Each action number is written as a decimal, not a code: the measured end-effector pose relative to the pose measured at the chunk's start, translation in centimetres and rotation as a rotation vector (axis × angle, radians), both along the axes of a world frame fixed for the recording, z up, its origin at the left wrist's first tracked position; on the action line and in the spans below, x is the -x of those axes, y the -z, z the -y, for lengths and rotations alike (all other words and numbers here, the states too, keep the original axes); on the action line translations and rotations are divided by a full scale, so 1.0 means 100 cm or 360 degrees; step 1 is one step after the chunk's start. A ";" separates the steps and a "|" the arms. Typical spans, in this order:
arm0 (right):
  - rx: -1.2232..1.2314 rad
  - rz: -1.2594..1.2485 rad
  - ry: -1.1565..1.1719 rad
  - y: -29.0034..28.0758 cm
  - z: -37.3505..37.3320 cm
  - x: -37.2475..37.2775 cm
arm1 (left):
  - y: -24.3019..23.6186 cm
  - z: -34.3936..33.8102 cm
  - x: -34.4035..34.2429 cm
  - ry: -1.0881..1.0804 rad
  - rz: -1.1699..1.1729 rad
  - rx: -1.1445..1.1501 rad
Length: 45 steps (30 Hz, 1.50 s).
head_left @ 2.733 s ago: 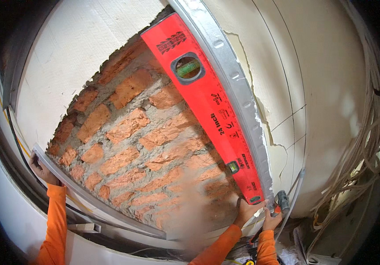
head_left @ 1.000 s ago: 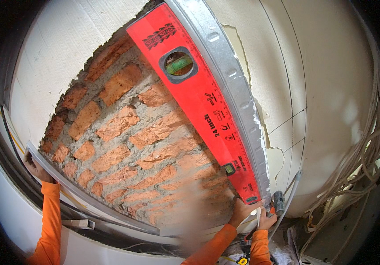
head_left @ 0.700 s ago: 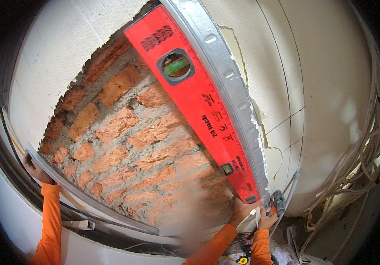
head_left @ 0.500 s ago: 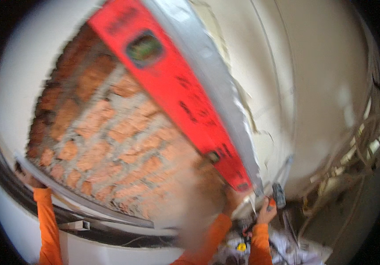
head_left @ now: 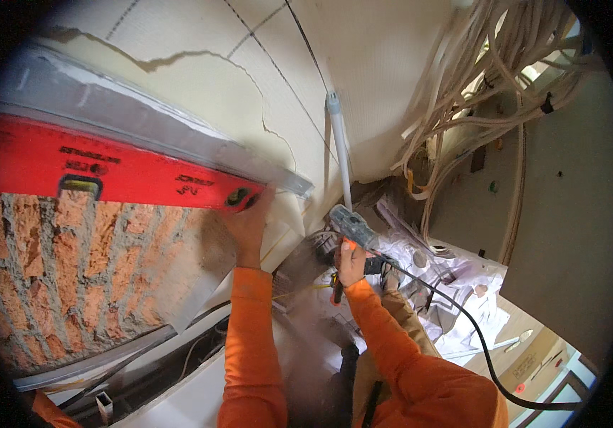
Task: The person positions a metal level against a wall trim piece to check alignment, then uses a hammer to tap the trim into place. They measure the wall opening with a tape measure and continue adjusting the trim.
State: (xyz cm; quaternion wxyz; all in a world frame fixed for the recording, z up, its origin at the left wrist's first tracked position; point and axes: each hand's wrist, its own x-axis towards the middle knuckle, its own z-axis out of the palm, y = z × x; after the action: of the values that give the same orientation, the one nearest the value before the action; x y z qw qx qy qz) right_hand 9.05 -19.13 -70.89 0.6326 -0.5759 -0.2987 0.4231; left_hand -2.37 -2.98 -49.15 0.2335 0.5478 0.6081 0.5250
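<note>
A red spirit level lies along a grey metal channel over exposed brickwork. My left hand is closed around the level's right end, beside the channel. My right hand grips an orange-handled hammer, its grey head just below a white pipe. A black cord passes behind this hand toward the lower right. A pinkish blur hides part of the lower middle.
Loose pale cables hang at upper right beside a grey panel. Crumpled white sheeting and boards lie below them. A lower metal rail edges the brickwork. Another orange sleeve shows at bottom left, apparently a co-worker's.
The view has swung down and right, shifting the level and brickwork leftward and showing more cables and sheeting. Both my hands keep their grips; the hand at far left has left view.
</note>
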 end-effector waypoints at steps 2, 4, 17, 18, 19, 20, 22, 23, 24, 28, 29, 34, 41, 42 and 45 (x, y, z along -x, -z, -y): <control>0.0030 -0.0043 -0.0066 0.000 -0.005 0.013 | -0.015 0.003 -0.005 -0.0035 0.0035 0.0262; -0.0311 -0.0041 0.0153 -0.043 -0.034 0.027 | -0.008 0.002 -0.002 0.0066 0.0186 0.0172; 0.0033 -0.0122 -0.0089 -0.025 -0.085 0.046 | -0.013 -0.001 -0.003 0.0202 0.0150 0.0059; 0.0089 -0.0161 -0.0200 -0.022 -0.083 0.043 | -0.014 0.000 -0.004 0.0198 0.0134 0.0085; 0.0085 -0.0127 -0.0179 -0.019 -0.082 0.042 | -0.016 0.001 -0.006 0.0195 0.0120 0.0111; 0.0080 -0.0093 -0.0157 -0.017 -0.082 0.042 | -0.017 0.001 -0.009 0.0192 0.0105 0.0137; 0.0005 -0.0217 -0.0092 -0.011 -0.081 0.045 | -0.015 0.000 -0.010 0.0166 0.0150 0.0076; -0.0061 -0.0374 -0.0044 -0.009 -0.078 0.048 | -0.014 0.001 -0.012 0.0152 0.0174 0.0042; -0.0097 -0.0369 -0.0009 -0.003 -0.074 0.053 | -0.014 0.001 -0.014 0.0158 0.0180 0.0072; -0.0120 -0.0281 0.0021 0.016 -0.076 0.063 | -0.002 0.025 0.001 0.0516 -0.1351 0.0614; -0.0055 -0.0355 0.0034 0.018 -0.080 0.066 | 0.003 0.018 0.012 0.0289 -0.1445 0.0791; -0.0034 -0.0672 0.0174 0.036 -0.078 0.069 | -0.008 0.013 -0.007 0.0088 -0.0205 0.0178; -0.0233 -0.0456 0.0196 0.013 -0.075 0.056 | -0.030 0.017 -0.006 0.0120 -0.0165 0.0065; -0.0274 -0.0507 0.0216 0.012 -0.075 0.054 | -0.026 0.015 -0.007 0.0142 -0.0135 0.0007; -0.0348 -0.0495 0.0418 0.013 -0.090 0.064 | -0.022 0.012 -0.010 0.0192 -0.0095 -0.0109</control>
State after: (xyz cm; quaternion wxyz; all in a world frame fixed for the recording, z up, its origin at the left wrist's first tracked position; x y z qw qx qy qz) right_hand 2.67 -10.16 -72.14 0.7793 -0.4657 -0.1642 0.3858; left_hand -1.40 -4.16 -46.94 0.2275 0.6064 0.5624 0.5141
